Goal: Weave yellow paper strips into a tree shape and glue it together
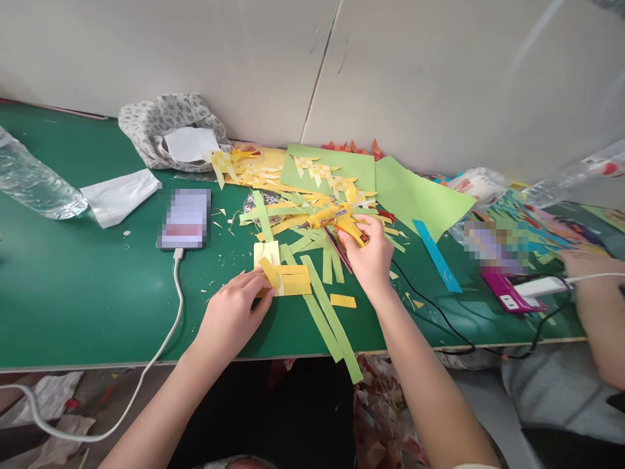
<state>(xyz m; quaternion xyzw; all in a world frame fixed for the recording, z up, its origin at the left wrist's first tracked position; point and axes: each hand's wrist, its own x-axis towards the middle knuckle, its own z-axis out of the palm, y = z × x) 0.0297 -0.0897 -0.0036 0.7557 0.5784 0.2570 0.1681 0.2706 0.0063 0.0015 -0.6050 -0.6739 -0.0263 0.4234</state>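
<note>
My left hand (244,296) pinches the left end of a cross of yellow paper strips (295,280) near the table's front edge. A pale yellow strip (266,253) runs up from that cross. My right hand (367,254) is wrapped round the handle of a yellow hot glue gun (342,220), whose nozzle points left over a heap of cut paper. Long green paper strips (327,319) lie to the right of the yellow cross, one reaching past the table edge. Beside them is a short yellow paper piece (343,301).
A charging phone (183,218) lies on the left, near a plastic bottle (39,176) and a cloth bag (170,130). Woven paper fish shapes (317,172) and green sheets (415,195) are at the back. A purple power strip (510,293) is beside another person's arm (598,306).
</note>
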